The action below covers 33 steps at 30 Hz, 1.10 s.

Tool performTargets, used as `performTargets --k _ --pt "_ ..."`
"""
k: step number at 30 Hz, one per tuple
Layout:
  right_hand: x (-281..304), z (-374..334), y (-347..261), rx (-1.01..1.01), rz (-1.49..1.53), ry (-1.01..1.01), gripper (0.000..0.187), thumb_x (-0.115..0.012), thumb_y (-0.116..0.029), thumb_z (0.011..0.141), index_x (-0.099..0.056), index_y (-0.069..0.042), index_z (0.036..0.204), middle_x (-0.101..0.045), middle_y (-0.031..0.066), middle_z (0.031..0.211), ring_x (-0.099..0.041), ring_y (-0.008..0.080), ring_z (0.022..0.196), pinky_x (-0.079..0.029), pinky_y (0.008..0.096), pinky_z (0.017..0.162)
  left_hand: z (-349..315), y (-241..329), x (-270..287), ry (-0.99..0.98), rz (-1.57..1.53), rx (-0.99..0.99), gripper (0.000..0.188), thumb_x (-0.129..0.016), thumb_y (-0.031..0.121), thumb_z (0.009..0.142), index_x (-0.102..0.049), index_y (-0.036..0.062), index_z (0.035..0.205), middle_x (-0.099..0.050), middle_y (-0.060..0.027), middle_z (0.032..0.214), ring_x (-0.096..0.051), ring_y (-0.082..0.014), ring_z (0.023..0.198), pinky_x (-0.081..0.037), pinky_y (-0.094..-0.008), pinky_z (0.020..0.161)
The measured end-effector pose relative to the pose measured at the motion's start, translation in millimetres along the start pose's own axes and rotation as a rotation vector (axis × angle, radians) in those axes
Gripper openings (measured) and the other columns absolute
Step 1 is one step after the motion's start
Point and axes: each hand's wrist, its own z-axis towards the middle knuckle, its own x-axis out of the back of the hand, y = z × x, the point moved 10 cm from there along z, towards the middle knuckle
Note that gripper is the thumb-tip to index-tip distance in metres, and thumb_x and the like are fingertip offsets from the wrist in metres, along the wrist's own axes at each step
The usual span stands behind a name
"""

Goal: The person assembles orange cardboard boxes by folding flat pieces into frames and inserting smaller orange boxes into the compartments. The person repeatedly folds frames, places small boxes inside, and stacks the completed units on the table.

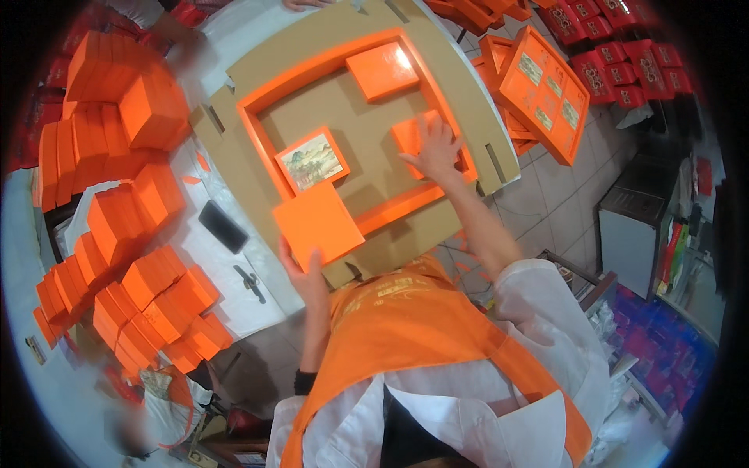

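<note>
My left hand (309, 279) grips a plain orange box (318, 224) by its near side. The box is held over the near left corner of a large orange frame (292, 78). My right hand (437, 150), fingers spread, rests on a smaller orange box (406, 134) against the frame's right wall and partly covers it. Inside the frame, at the left, lies an orange box with a landscape picture on top (311, 161). Another orange box (382, 72) sits in the far right corner.
Under the frame is a brown cardboard sheet (218, 144) with slots. Stacked orange boxes (156, 109) fill the left, near a black phone (223, 226). Finished-looking orange trays (546, 93) lean at the right, before red boxes (644, 66). Another person's hand (307, 3) shows at the far edge.
</note>
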Motion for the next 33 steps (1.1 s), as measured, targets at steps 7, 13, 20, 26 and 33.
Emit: performTargets --k 7,13,20,26,33 --pt "-25.0 20.9 -10.9 0.234 0.074 0.044 0.091 -0.071 -0.046 0.061 -0.028 -0.014 0.135 -0.028 0.0205 0.133 -0.024 0.0361 0.124 -0.015 0.0593 0.098 -0.4 -1.2 3.2 0.031 -0.052 0.01 0.067 -0.059 0.006 0.078 -0.025 -0.0011 0.135 -0.029 -0.013 0.138 -0.03 -0.0223 0.127 -0.027 -0.0327 0.102" --pt "-29.2 21.2 -5.5 0.059 0.078 -0.078 0.086 -0.073 -0.043 0.06 -0.034 -0.017 0.132 -0.026 0.0169 0.137 -0.018 0.0363 0.129 -0.016 0.0552 0.101 -5.6 0.8 6.8 0.051 -0.093 0.025 0.06 -0.051 0.002 0.081 -0.025 0.0017 0.135 -0.029 -0.0091 0.137 -0.029 -0.0199 0.127 -0.026 -0.0325 0.103" --pt "-25.6 0.7 -32.8 0.524 0.024 -0.069 0.084 -0.072 -0.043 0.061 -0.034 -0.017 0.132 -0.025 0.0175 0.138 -0.016 0.0386 0.128 -0.019 0.0614 0.095 -4.1 6.6 -3.7 0.029 -0.08 -0.012 0.059 -0.052 0.003 0.08 -0.027 0.0014 0.134 -0.033 -0.009 0.134 -0.033 -0.0197 0.124 -0.027 -0.0323 0.102" --pt "-18.4 11.7 -11.6 0.073 0.2 -0.179 0.076 -0.071 -0.042 0.064 -0.039 -0.016 0.128 -0.022 0.0159 0.14 -0.017 0.0415 0.128 -0.022 0.0659 0.093 -7.1 1.4 0.3 0.065 -0.139 0.011 0.064 -0.058 0.004 0.078 -0.027 -0.0016 0.134 -0.033 -0.0117 0.135 -0.032 -0.0211 0.125 -0.028 -0.0317 0.102" --pt "-20.0 -24.9 -78.8 1.117 -0.169 -0.323 0.071 -0.07 -0.042 0.064 -0.043 -0.021 0.126 -0.025 0.0084 0.141 -0.024 0.0377 0.126 -0.024 0.0564 0.099 -4.5 5.8 -8.5 0.05 -0.086 0.004 0.06 -0.054 0.002 0.08 -0.028 -0.0005 0.133 -0.034 -0.0101 0.134 -0.034 -0.0198 0.124 -0.029 -0.0317 0.102"
